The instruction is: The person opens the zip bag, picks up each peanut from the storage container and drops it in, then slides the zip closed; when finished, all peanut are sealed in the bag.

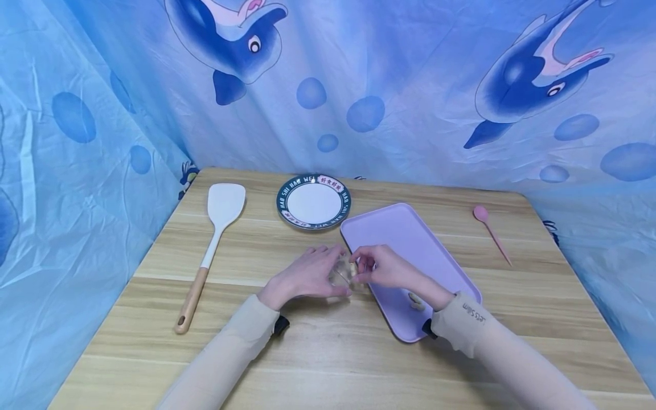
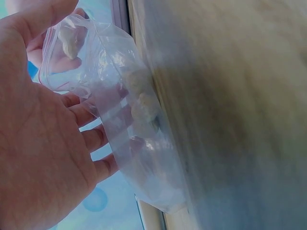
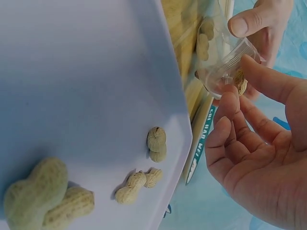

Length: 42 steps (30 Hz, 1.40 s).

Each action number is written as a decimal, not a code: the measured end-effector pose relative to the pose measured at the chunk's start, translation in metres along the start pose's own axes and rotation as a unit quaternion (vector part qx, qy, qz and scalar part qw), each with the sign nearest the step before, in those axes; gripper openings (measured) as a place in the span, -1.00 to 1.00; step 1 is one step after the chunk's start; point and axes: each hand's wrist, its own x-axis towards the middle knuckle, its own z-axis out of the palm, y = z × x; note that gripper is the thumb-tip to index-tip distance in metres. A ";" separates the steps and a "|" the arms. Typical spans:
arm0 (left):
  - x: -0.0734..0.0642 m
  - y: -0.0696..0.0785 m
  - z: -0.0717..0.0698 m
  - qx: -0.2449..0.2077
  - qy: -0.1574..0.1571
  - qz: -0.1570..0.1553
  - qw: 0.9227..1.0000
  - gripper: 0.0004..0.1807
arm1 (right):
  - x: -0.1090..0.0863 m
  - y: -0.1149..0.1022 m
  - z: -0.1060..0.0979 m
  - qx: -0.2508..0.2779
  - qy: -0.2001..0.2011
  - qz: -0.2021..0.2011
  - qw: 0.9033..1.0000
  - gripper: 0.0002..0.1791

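My left hand point(image 1: 314, 276) holds a clear zip bag point(image 2: 139, 167) low over the wooden table, its thumb on one side and its fingers on the other. Unshelled peanuts point(image 2: 144, 108) show through the plastic. At the bag's open mouth, my right hand point(image 1: 384, 267) pinches a single peanut point(image 3: 241, 82) between thumb and fingers. The purple tray point(image 1: 405, 233) lies just beneath and beside the right hand. Several peanuts rest on it, among them one near its edge point(image 3: 157, 143) and a larger-looking pair point(image 3: 36, 191) close to the wrist camera.
A round plate with a dark patterned rim point(image 1: 287, 219) sits behind the hands. On the left lies a white spatula point(image 1: 225, 202) with a wooden handle. The small pink spoon point(image 1: 480, 214) lies at the right. Blue dolphin-printed curtains point(image 1: 328, 85) hang behind the table.
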 end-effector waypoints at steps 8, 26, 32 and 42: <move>0.000 0.001 0.000 0.000 -0.004 -0.003 1.000 -0.01 | 0.000 0.000 0.001 -0.003 0.000 0.000 1.000 -0.63; 0.000 0.000 0.001 0.002 -0.001 0.001 1.000 0.00 | -0.002 0.000 -0.002 0.000 -0.005 -0.016 1.000 -0.69; 0.000 -0.001 0.002 0.012 0.001 0.000 1.000 0.00 | -0.003 0.003 -0.007 0.004 -0.006 -0.023 1.000 -0.72; 0.001 0.000 0.002 0.013 0.001 -0.003 1.000 -0.01 | -0.006 0.011 -0.027 -0.001 -0.005 -0.007 1.000 -0.73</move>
